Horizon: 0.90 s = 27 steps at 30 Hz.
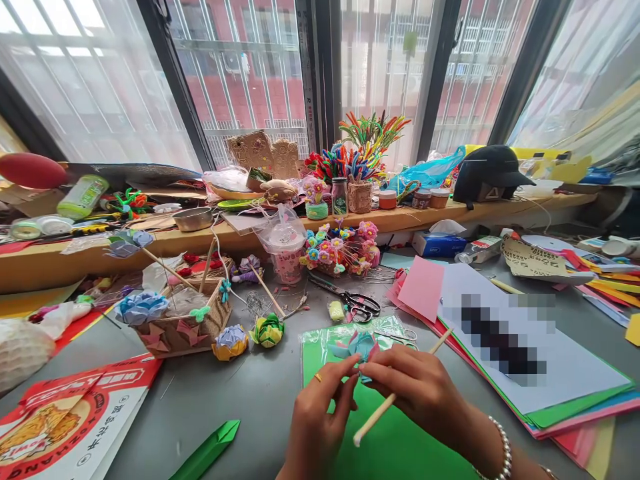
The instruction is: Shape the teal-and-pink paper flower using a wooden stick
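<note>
A light-blue folded paper flower point(363, 341) with pink-tipped petals is between my two hands, above green paper point(395, 443). My left hand point(323, 410) pinches its near edge with thumb and forefinger. From the other side, my right hand point(425, 393) grips the flower with its fingertips. A pale wooden stick point(374, 420) passes slantwise through my right hand, held under the fingers. The flower's underside is hidden by my fingers. Just beyond lie small scissors point(407, 335), partly covered. A folded green paper strip point(207, 453) rests to the left.
Black-handled scissors point(357, 303) and finished paper flowers point(267, 330) lie behind my hands. A cardboard box point(183, 330) with flowers stands left, near a red-and-white paper bag point(75, 413). At right is a stack of coloured paper point(575, 360). Craft supplies crowd the wooden sill point(320, 227).
</note>
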### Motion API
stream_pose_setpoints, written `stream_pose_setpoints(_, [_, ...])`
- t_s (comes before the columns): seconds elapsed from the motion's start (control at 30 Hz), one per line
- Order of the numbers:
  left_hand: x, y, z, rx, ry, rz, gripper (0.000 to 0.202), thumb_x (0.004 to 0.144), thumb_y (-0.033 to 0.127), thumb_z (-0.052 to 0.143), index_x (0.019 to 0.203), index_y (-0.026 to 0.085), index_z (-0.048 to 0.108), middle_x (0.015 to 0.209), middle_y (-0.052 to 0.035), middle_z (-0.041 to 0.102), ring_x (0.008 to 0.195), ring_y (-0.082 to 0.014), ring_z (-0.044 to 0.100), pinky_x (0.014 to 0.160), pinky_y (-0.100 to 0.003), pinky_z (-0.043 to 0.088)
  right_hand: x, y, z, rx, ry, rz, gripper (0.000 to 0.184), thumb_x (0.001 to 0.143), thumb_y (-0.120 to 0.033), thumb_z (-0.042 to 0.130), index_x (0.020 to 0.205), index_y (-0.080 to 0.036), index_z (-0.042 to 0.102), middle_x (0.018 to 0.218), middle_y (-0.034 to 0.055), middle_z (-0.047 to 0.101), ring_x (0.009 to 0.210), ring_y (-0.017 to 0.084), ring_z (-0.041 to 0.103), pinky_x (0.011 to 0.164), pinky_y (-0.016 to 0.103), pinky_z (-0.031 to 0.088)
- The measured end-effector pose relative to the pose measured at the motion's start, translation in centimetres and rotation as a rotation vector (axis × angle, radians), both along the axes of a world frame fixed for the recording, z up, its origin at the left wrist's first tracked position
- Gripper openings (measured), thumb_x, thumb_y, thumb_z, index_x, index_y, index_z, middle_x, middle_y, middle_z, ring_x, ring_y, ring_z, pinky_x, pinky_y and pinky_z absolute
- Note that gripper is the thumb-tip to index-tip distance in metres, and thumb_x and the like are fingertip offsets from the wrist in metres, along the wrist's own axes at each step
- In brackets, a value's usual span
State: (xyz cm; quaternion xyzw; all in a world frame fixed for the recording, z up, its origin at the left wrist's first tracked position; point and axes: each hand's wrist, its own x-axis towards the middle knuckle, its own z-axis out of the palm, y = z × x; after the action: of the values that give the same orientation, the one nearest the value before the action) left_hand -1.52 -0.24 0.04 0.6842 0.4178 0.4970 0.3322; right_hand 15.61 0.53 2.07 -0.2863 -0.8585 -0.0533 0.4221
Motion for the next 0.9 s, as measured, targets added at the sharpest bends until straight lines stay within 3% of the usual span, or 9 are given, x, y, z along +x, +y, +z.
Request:
stream_pose_setpoints(0.1, [0.4,-0.4,0.4,-0.199,-0.266,0.049,0.010,0.074,0.025,0.061,0.083,0.022,0.057,0.075,0.0002,0.068,0.052,-0.0127,0.063,0.055,-0.024,0.050,0.1,-0.4,0.1,0.154,-0.093,-0.039,0.023,0.089,-0.011,0.041,0.104,-0.012,0.059,0.082,0.0086,0.068,0.066,0.015,0.060,0.056,0.026,0.049])
stream_pose_setpoints(0.23, [1.0,-0.5,0.8,-0.468,-0.641,-0.112,0.024,0.070,0.036,0.066,0.079,0.020,0.050,0.072,-0.0004,0.068,0.066,-0.0163,0.064,0.062,-0.028,0.051,0.1,-1.1,0.3,0.288,-0.180,-0.090,0.030,0.091,-0.010,0.034,0.108,-0.010,0.058,0.089,0.0102,0.070,0.059,0.015,0.059,0.050,0.027,0.048])
stream_pose_setpoints(0.43, [0.9,0.6,-0.1,-0.667,-0.784,-0.245,0.038,0.056,0.037,0.077,0.083,0.017,0.058,0.071,-0.0035,0.069,0.072,-0.0198,0.065,0.067,-0.029,0.050,-0.3,-1.7,0.5,0.319,-0.281,-0.077,0.034,0.091,-0.010,0.031,0.105,-0.010,0.061,0.096,0.0089,0.069,0.055,0.014,0.057,0.043,0.028,0.044])
stream_pose_setpoints(0.63, [0.6,0.7,-0.4,-0.638,-0.789,-0.113,0.039,0.052,0.034,0.079,0.082,0.016,0.064,0.068,-0.0028,0.070,0.072,-0.0173,0.065,0.066,-0.023,0.048,-0.5,-1.6,0.6,0.313,-0.297,-0.048,0.028,0.088,-0.009,0.039,0.103,-0.009,0.062,0.097,0.0080,0.069,0.055,0.013,0.058,0.045,0.027,0.044])
stream_pose_setpoints(0.77, [0.2,0.9,-0.5,-0.553,-0.784,-0.044,0.033,0.055,0.030,0.078,0.083,0.016,0.066,0.072,-0.0029,0.071,0.071,-0.0158,0.064,0.068,-0.023,0.049,-0.5,-1.4,0.5,0.280,-0.299,-0.033,0.031,0.090,-0.008,0.033,0.108,-0.009,0.059,0.102,0.0081,0.067,0.056,0.012,0.056,0.045,0.026,0.043])
stream_pose_setpoints(0.83, [-0.1,1.2,-0.6,-0.534,-0.772,-0.052,0.031,0.056,0.028,0.078,0.081,0.015,0.066,0.070,-0.0023,0.070,0.068,-0.0154,0.064,0.066,-0.023,0.050,-0.6,-1.4,0.5,0.258,-0.249,-0.025,0.027,0.093,-0.017,0.037,0.109,-0.010,0.058,0.100,0.0074,0.068,0.058,0.012,0.056,0.047,0.026,0.044])
stream_pose_setpoints(0.9, [-0.3,1.4,-0.6,-0.502,-0.756,-0.041,0.030,0.055,0.027,0.078,0.080,0.015,0.065,0.067,-0.0013,0.069,0.066,-0.0150,0.064,0.061,-0.022,0.050,-0.6,-1.4,0.6,0.212,-0.148,-0.025,0.036,0.093,-0.036,0.037,0.108,-0.011,0.058,0.094,0.0081,0.068,0.062,0.014,0.057,0.051,0.026,0.046])
